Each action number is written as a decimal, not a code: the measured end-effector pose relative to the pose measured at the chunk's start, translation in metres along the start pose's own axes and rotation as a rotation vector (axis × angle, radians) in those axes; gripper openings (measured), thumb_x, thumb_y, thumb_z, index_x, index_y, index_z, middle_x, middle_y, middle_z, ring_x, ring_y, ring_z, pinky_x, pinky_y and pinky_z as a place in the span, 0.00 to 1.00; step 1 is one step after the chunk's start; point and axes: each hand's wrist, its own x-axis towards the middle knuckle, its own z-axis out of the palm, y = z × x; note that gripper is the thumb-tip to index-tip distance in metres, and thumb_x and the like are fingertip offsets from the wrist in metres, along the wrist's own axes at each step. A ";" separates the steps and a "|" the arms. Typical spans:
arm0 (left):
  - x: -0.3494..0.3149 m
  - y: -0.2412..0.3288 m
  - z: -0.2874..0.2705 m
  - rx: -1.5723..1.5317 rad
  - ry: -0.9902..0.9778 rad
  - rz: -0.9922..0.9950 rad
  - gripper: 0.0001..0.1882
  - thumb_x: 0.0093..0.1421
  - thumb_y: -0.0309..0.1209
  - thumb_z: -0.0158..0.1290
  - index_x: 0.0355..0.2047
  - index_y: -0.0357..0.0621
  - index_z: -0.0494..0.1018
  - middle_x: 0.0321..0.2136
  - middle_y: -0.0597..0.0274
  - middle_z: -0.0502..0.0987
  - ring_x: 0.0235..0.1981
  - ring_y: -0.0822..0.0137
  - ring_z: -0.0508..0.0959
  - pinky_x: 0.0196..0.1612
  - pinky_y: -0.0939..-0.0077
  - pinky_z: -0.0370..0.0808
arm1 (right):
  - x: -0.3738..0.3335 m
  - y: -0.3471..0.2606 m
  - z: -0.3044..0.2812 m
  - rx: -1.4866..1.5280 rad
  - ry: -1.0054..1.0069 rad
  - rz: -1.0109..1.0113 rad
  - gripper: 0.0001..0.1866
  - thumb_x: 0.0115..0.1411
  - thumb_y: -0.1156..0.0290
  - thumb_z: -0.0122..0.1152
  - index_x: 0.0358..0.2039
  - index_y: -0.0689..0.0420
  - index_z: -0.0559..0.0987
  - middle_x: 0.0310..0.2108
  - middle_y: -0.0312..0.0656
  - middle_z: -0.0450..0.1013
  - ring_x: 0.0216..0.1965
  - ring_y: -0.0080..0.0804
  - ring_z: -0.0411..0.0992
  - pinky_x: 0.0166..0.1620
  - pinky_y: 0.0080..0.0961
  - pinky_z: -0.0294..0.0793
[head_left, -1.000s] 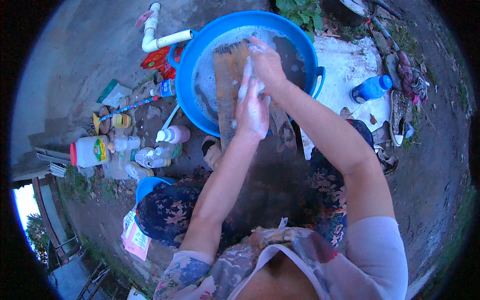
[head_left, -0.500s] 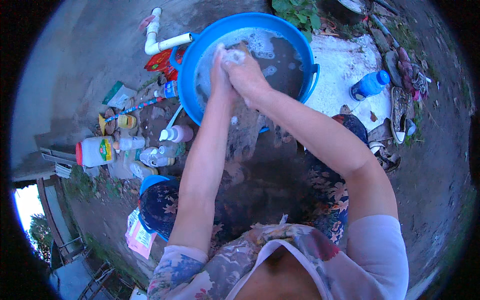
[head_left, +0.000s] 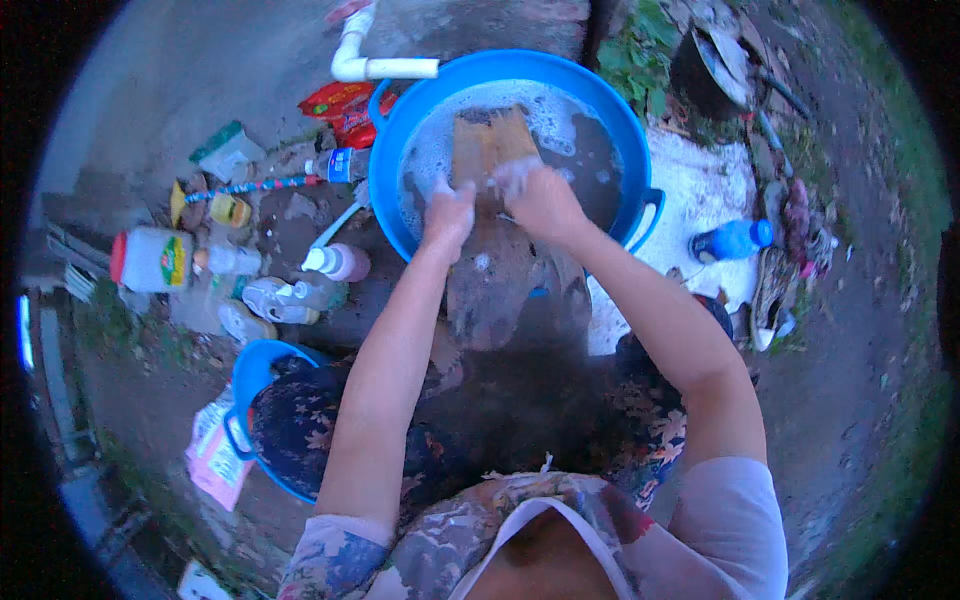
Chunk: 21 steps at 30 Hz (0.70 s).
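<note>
Two hands [head_left: 548,205] within rim [head_left: 510,66], open water [head_left: 597,150] alongside

Your head carries this wide fisheye camera, the left one of a side-by-side pair, and it looks steeply down and forward, upright and unmirrored. Nearest the lens, along the lower edge, you see your floral cloth shirt with its white neckline [head_left: 430,540]; your bare forearms [head_left: 375,400] reach up the view from either side of it. The round blue plastic tub [head_left: 520,66] sits top centre, farther off than your chest. Brown earth ground [head_left: 850,300] spreads widely around, curving toward the circular rim, with black corners beyond.
</note>
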 end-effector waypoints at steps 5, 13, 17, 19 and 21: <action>-0.001 -0.045 0.014 -0.173 -0.191 0.005 0.26 0.57 0.38 0.47 0.52 0.34 0.60 0.43 0.42 0.70 0.46 0.50 0.70 0.47 0.62 0.65 | 0.002 0.011 0.026 -0.387 0.000 0.022 0.29 0.55 0.51 0.46 0.51 0.57 0.68 0.52 0.50 0.62 0.56 0.44 0.58 0.57 0.46 0.51; 0.006 -0.045 0.013 -0.129 -0.145 -0.006 0.27 0.57 0.37 0.46 0.52 0.32 0.58 0.40 0.36 0.71 0.43 0.41 0.71 0.45 0.58 0.66 | -0.029 0.001 0.041 -0.475 0.052 -0.272 0.22 0.54 0.63 0.50 0.49 0.59 0.68 0.51 0.53 0.62 0.52 0.51 0.60 0.50 0.45 0.61; 0.003 -0.031 0.011 -0.106 -0.112 0.016 0.24 0.58 0.35 0.45 0.50 0.31 0.59 0.39 0.34 0.70 0.44 0.41 0.70 0.48 0.59 0.66 | 0.032 0.056 0.042 -0.437 -0.091 -0.036 0.19 0.53 0.66 0.51 0.47 0.56 0.70 0.46 0.50 0.67 0.46 0.49 0.65 0.47 0.43 0.64; 0.008 -0.029 0.020 0.022 0.311 0.335 0.23 0.58 0.34 0.45 0.50 0.32 0.59 0.41 0.35 0.69 0.45 0.43 0.69 0.50 0.61 0.64 | 0.050 0.048 0.031 -0.060 -0.067 0.257 0.20 0.54 0.63 0.52 0.46 0.56 0.71 0.44 0.47 0.69 0.45 0.44 0.67 0.45 0.41 0.66; 0.006 -0.017 0.013 -0.042 0.489 0.517 0.21 0.56 0.32 0.46 0.49 0.35 0.63 0.46 0.41 0.66 0.50 0.48 0.65 0.53 0.61 0.60 | 0.046 0.006 0.019 0.670 -0.003 0.485 0.23 0.55 0.57 0.52 0.48 0.57 0.70 0.46 0.47 0.68 0.45 0.40 0.66 0.44 0.40 0.66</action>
